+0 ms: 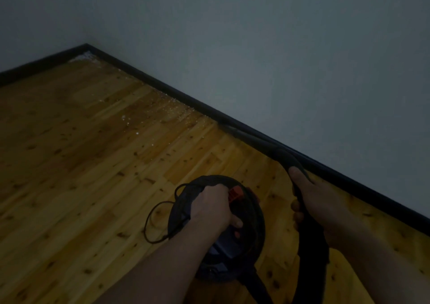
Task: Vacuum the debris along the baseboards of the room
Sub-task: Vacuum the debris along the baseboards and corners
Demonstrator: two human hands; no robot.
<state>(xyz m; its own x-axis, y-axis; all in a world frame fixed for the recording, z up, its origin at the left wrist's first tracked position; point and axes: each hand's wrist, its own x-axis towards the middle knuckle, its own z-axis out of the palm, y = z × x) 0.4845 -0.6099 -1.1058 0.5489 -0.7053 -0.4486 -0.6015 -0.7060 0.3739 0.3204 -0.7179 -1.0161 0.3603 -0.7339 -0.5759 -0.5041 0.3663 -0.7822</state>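
Dim room w/ wood floor (81, 164): left hand (213, 207) is closed round the top handle of a round dark vacuum canister (252, 224), its black cord (154, 222) looping off to the left. Right hand (321, 201) grips the black hose (309, 245), whose nozzle (246, 134) lies along the dark baseboard (162, 84). Pale debris (172, 110) is scattered by the baseboard beyond the nozzle tip, more in the far corner.
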